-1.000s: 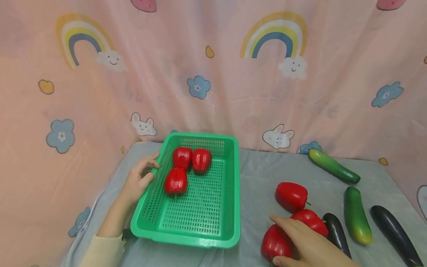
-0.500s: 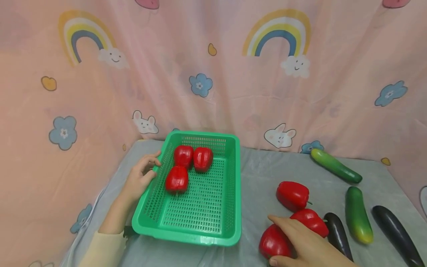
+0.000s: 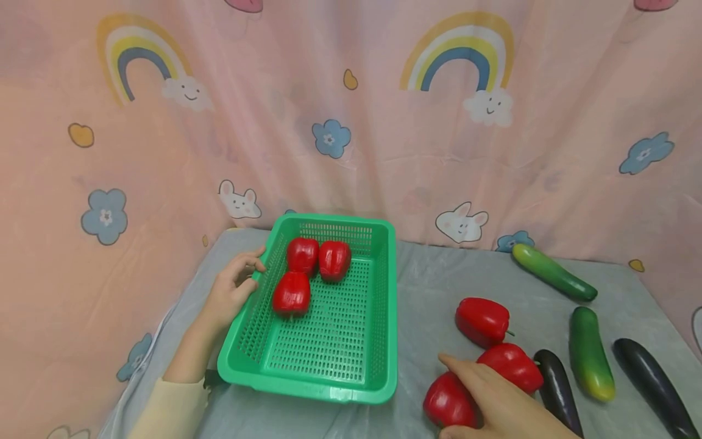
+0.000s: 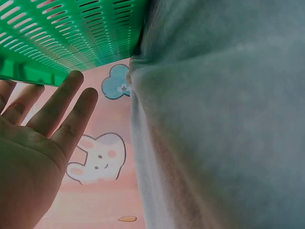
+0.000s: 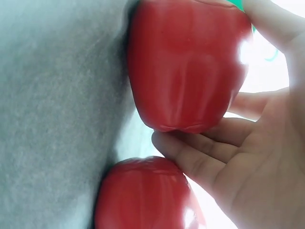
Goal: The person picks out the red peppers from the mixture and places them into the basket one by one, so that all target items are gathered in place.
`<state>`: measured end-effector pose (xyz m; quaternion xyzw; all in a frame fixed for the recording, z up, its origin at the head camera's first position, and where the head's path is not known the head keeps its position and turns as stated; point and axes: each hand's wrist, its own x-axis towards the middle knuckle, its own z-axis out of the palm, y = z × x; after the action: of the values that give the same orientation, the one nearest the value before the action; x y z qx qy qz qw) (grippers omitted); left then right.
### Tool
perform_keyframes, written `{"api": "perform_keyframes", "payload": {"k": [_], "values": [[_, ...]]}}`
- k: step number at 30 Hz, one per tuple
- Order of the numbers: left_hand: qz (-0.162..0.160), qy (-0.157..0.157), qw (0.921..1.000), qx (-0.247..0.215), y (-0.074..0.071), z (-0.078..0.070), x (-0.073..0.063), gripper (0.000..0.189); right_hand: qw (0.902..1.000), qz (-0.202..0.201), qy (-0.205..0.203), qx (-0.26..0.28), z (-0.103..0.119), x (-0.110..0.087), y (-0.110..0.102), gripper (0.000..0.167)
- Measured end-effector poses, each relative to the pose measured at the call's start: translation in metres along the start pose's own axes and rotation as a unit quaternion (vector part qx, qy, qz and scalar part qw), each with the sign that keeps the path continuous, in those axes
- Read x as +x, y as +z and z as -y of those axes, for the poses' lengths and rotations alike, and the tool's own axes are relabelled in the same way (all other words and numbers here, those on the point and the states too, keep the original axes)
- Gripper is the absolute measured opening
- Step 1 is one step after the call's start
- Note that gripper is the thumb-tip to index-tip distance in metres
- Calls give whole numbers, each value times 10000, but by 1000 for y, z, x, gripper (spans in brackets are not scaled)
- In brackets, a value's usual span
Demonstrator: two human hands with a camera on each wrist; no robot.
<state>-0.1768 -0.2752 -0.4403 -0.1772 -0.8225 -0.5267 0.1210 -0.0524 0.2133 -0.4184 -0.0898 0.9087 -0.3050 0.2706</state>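
Note:
My right hand (image 3: 501, 399) curls its thumb and fingers round a red bell pepper (image 3: 451, 399) at the table's near side. The right wrist view shows that bell pepper (image 5: 188, 67) between thumb and fingers, close against the grey cloth. Right beside the hand lies a second red bell pepper (image 3: 510, 367), with a third bell pepper (image 3: 482, 321) behind it. On the left, my left hand (image 3: 231, 289) rests its fingertips at the left rim of a green plastic basket (image 3: 388, 317). Its fingers (image 4: 59, 105) are nearly straight in the left wrist view. Three red bell peppers (image 3: 292, 294) sit in the basket's far left part.
To the right lie a green cucumber-like vegetable (image 3: 554, 272), another green one (image 3: 591, 353), a dark eggplant (image 3: 558, 390) and a longer eggplant (image 3: 652, 384). Grey cloth (image 3: 425, 286) covers the table. A pink patterned curtain (image 3: 373, 183) hangs behind it.
The right hand and its bell pepper have shifted slightly left, away from the neighbouring peppers. The head view has drifted a little. The left hand stays at the basket rim.

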Motion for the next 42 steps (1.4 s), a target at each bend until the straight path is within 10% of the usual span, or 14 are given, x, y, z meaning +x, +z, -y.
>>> {"api": "perform_keyframes", "payload": {"k": [28, 42], "values": [[6, 0, 10000, -80, 1, -1, 0, 24, 9987, -193, 442, -185, 7, 5, 5, 126], [-1, 75, 10000, -55, 1, 1, 0, 25, 9980, -212, -281, -528, 2, 2, 7, 113]]}}
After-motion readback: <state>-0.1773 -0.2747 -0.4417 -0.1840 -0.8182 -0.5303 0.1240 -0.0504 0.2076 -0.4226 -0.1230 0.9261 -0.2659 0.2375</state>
